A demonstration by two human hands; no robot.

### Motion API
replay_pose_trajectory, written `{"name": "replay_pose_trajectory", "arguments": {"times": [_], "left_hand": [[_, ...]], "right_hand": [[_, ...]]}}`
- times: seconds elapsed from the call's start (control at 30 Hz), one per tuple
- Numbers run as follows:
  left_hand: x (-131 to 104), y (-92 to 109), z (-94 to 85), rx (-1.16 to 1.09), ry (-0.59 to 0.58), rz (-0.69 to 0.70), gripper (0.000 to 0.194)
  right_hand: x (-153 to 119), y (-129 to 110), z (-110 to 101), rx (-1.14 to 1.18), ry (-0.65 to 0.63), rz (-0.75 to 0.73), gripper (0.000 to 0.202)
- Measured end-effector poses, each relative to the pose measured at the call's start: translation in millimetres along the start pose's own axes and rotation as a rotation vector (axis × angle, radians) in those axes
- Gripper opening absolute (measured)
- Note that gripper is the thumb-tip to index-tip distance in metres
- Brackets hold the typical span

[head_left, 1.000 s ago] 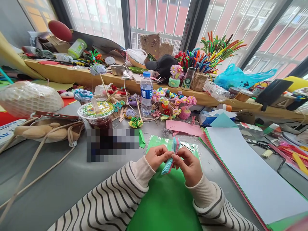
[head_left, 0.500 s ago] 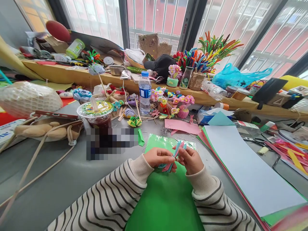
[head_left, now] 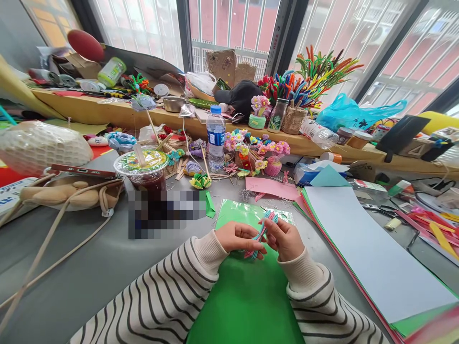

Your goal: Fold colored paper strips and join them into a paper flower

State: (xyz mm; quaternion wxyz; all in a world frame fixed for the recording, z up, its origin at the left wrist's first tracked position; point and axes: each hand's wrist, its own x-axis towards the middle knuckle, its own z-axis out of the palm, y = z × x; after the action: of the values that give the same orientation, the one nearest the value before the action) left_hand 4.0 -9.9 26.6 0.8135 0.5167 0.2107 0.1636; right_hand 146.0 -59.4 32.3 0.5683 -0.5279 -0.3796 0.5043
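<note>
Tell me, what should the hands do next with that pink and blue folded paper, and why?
Maybe gently spread the lower folds of the pleated paper: the right hand pinches its upper part, the left hand is at its lower end, and those folds look bunched.

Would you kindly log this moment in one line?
left hand: holding folded paper; right hand: gripping its upper end; bottle: upright beyond them; paper stack: at right

daylit barred windows (head_left: pixel 233 28) | dark frames (head_left: pixel 286 33) | yellowish ledge (head_left: pixel 96 107) beneath | grey tabletop (head_left: pixel 114 263)
</note>
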Motion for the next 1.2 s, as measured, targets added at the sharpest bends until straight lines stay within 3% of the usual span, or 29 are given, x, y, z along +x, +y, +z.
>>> {"name": "replay_pose_trajectory", "arguments": {"times": [0.13, 0.37, 0.53, 0.67, 0.77, 0.87, 0.93, 1.03, 1.2], "left_hand": [[-0.9, 4.9, 0.0, 0.061, 0.066, 0.023, 0.026], [1.3, 11.3, -6.1, -0.033, 0.4, 0.15, 0.036], [1.7, 11.3, -5.7, -0.039, 0.446, 0.164, 0.036], [4.4, 7.8, -5.1, -0.154, 0.456, 0.287, 0.043], [7.0, 4.4, -5.7, -0.173, 0.432, 0.36, 0.038], [7.1, 3.7, -6.0, -0.125, 0.423, 0.349, 0.031], [6.3, 4.3, -6.0, -0.105, 0.425, 0.329, 0.031], [5.8, 4.3, -6.3, -0.09, 0.423, 0.317, 0.031], [7.3, 0.3, -7.8, -0.056, 0.328, 0.329, 0.027]], "right_hand": [[1.1, -3.3, -4.5, -0.008, -0.022, -0.017, 0.032], [1.7, -6.6, -8.4, 0.092, -0.041, -0.016, 0.028], [0.8, -6.8, -7.3, 0.098, -0.02, 0.013, 0.027], [0.6, -6.3, -5.9, 0.171, -0.012, 0.085, 0.028], [-0.2, -4.6, -4.3, 0.189, -0.067, 0.124, 0.026], [-2.7, -2.3, -2.0, 0.129, -0.131, 0.097, 0.025], [-5.2, -1.7, -0.8, 0.034, -0.117, -0.009, 0.024], [-9.4, -3.6, -0.4, -0.237, -0.039, -0.303, 0.027], [-13.9, -7.7, -2.2, -0.724, -0.016, -0.751, 0.024]]}}
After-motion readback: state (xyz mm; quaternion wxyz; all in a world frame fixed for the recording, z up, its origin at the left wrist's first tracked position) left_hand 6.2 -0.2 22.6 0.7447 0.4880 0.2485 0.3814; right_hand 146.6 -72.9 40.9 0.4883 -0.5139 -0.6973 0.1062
